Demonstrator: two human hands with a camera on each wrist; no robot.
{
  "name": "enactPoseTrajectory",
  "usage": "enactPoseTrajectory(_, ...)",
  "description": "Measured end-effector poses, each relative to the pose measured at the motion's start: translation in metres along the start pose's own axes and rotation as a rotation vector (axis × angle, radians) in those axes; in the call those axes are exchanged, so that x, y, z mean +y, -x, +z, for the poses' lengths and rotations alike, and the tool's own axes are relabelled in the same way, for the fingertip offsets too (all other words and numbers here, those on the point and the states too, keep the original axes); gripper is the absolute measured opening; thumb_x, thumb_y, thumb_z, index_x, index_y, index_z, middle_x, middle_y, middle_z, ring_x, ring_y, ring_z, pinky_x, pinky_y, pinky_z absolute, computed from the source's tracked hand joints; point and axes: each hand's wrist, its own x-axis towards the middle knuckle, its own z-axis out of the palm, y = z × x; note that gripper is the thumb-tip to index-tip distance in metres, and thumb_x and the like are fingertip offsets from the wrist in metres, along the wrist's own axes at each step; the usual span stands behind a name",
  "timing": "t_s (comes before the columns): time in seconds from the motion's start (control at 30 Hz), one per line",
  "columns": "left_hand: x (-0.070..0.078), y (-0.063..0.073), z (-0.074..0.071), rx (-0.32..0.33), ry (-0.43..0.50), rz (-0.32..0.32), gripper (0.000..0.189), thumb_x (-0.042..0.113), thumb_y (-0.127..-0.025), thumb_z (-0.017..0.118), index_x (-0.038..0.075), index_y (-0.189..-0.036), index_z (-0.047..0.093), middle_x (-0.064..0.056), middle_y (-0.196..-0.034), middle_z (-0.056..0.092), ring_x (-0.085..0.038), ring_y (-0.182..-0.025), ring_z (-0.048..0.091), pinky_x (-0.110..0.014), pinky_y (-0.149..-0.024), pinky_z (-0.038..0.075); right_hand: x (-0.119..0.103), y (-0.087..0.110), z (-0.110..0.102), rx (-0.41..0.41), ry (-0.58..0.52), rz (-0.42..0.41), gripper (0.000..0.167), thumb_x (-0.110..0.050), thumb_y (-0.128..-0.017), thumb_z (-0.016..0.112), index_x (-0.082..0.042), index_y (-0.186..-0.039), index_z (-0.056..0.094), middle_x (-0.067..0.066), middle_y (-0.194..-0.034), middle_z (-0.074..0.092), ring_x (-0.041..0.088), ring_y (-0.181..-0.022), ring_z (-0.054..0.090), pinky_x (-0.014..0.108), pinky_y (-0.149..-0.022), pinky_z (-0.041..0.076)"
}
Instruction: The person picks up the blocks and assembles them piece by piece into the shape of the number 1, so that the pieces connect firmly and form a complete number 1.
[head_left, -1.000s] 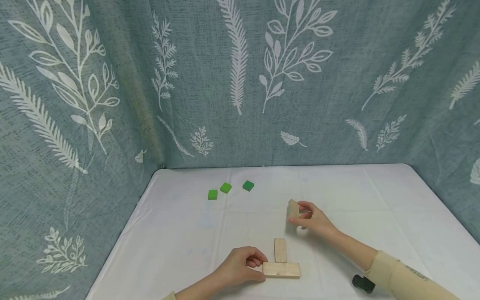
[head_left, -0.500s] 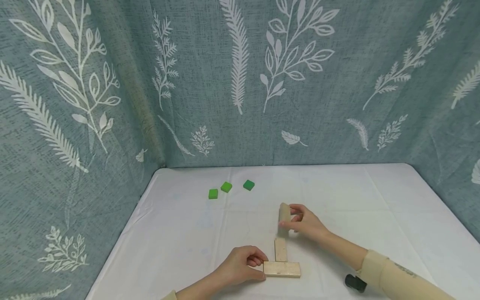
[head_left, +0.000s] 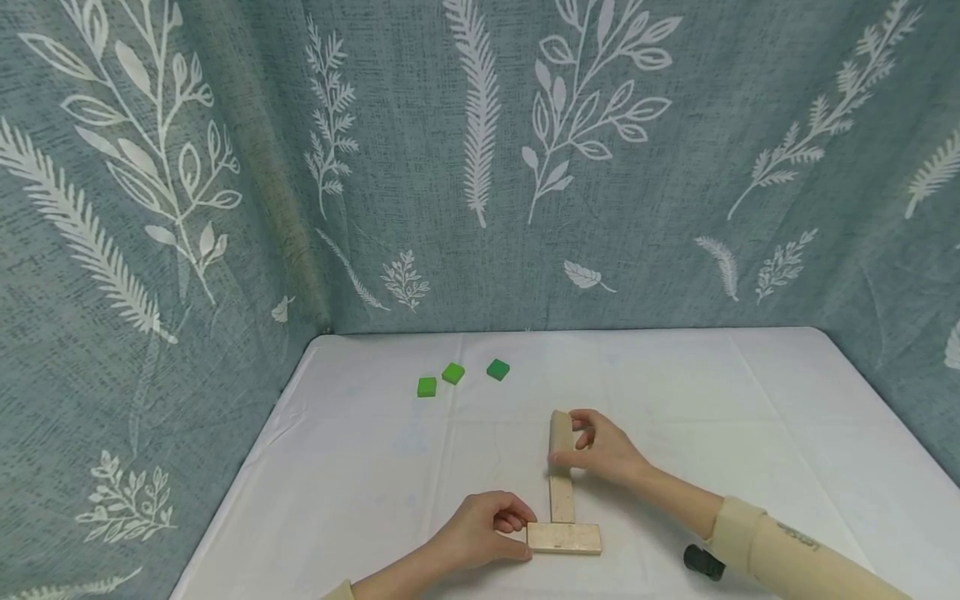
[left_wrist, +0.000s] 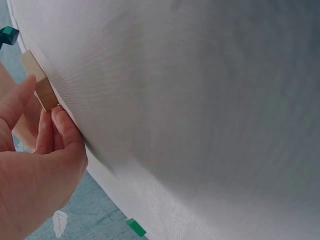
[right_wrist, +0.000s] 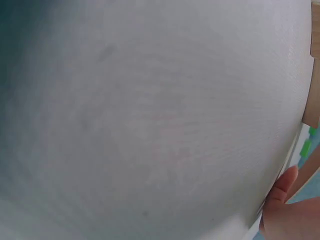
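Note:
A pale wooden block (head_left: 564,539) lies crosswise on the white table. My left hand (head_left: 480,529) pinches its left end between thumb and fingers, which the left wrist view also shows on the wooden block (left_wrist: 41,82). A second wooden block (head_left: 562,500) lies lengthwise, its near end against the crosswise one, like an upside-down T. Farther up, my right hand (head_left: 603,450) pinches a third wooden block (head_left: 561,433) from the right side. That block lines up with the second one at its far end; whether they touch is hard to tell.
Three flat green squares, two light (head_left: 427,387) and one darker (head_left: 498,369), lie toward the far left of the table (head_left: 712,392). A small black object (head_left: 703,562) is beside the right sleeve. Patterned blue-grey curtains (head_left: 420,167) hang behind the table and along both sides.
My right hand has carried the third block leftward and slightly nearer, into line with the lengthwise block. My left hand stays at the crosswise block. The black object has shifted left with the right arm.

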Motion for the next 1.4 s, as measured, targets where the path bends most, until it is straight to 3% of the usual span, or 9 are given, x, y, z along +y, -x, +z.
enactPoseTrajectory(0.47,0.0012,0.0001,-0.0002,-0.001,-0.006,-0.018,0.028,0.003,-0.072,0.084,0.006,-0.095,0.070,0.005,-0.083,0.061,-0.004,-0.076,0.054,-0.019,-0.072,0.048,0.0012,-0.0019,0.0054,0.011,0.162,-0.107,0.088,-0.036,-0.066,0.090,0.006,-0.132,0.049,0.008,-0.108,0.057,0.015,-0.082,0.048,0.029,-0.067,0.042)
enactPoseTrajectory(1.1,0.0020,0.0005,0.0004,-0.002,0.002,-0.029,0.028,0.002,-0.072,0.084,0.005,-0.096,0.070,0.005,-0.084,0.061,-0.005,-0.076,0.054,-0.020,-0.073,0.049,-0.0006,0.0024,0.0074,-0.008,0.218,-0.187,0.088,-0.036,-0.067,0.089,0.006,-0.133,0.047,0.006,-0.105,0.053,0.016,-0.082,0.045,0.027,-0.064,0.039)
enactPoseTrajectory(1.4,0.0027,0.0007,-0.0001,-0.006,-0.001,-0.032,0.028,0.003,-0.072,0.084,0.005,-0.097,0.069,0.004,-0.084,0.061,-0.005,-0.077,0.054,-0.020,-0.073,0.048,-0.0024,0.0029,0.0066,-0.014,0.219,-0.184,0.087,-0.034,-0.069,0.088,0.006,-0.134,0.046,0.006,-0.105,0.051,0.016,-0.083,0.044,0.027,-0.066,0.038)
